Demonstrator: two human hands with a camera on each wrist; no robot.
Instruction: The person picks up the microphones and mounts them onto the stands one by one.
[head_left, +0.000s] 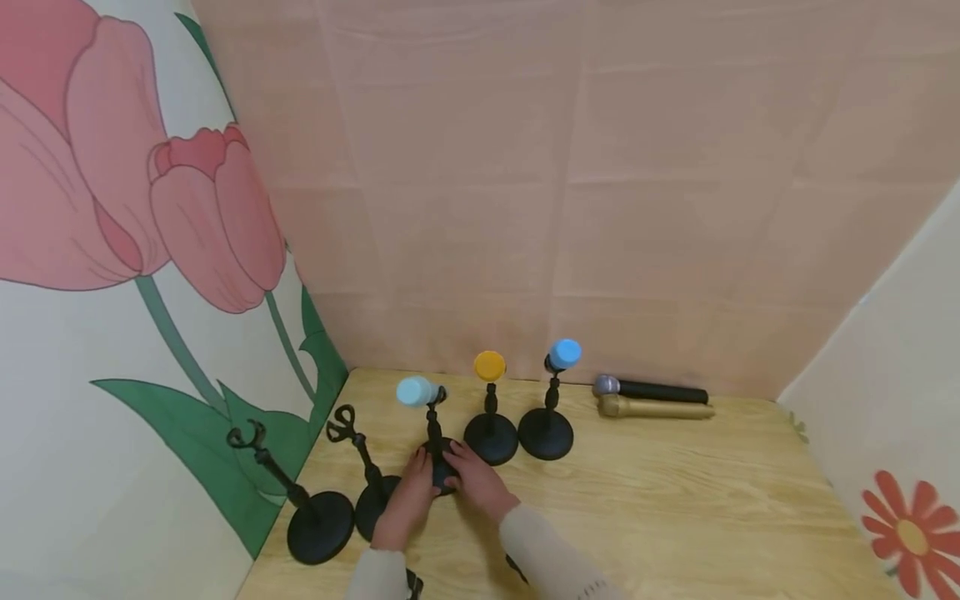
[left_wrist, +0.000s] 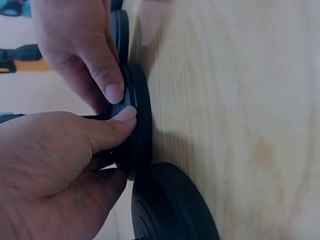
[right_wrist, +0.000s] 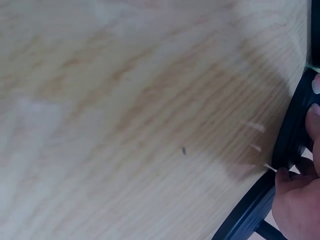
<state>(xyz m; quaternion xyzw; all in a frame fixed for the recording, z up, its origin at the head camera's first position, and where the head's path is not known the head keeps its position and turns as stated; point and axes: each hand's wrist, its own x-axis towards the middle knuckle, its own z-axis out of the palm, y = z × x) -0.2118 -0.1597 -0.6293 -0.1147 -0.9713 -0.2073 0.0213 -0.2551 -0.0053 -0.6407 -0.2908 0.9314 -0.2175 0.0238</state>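
The middle stand (head_left: 443, 474) is held on the table (head_left: 675, 492) by the rim of its base, gripped from either side by the left grip (head_left: 407, 500) and the right grip (head_left: 480, 482), probably because it can be steadied there without the pale-blue mic (head_left: 416, 391) in its clip being disturbed. To its left two bare stands (head_left: 320, 528) are set and to its right two loaded stands (head_left: 546, 433), seemingly arranged as a row, while a black mic (head_left: 663, 392) and a gold mic (head_left: 663, 407) are laid side by side farther right. No brand, label or writing can be read.
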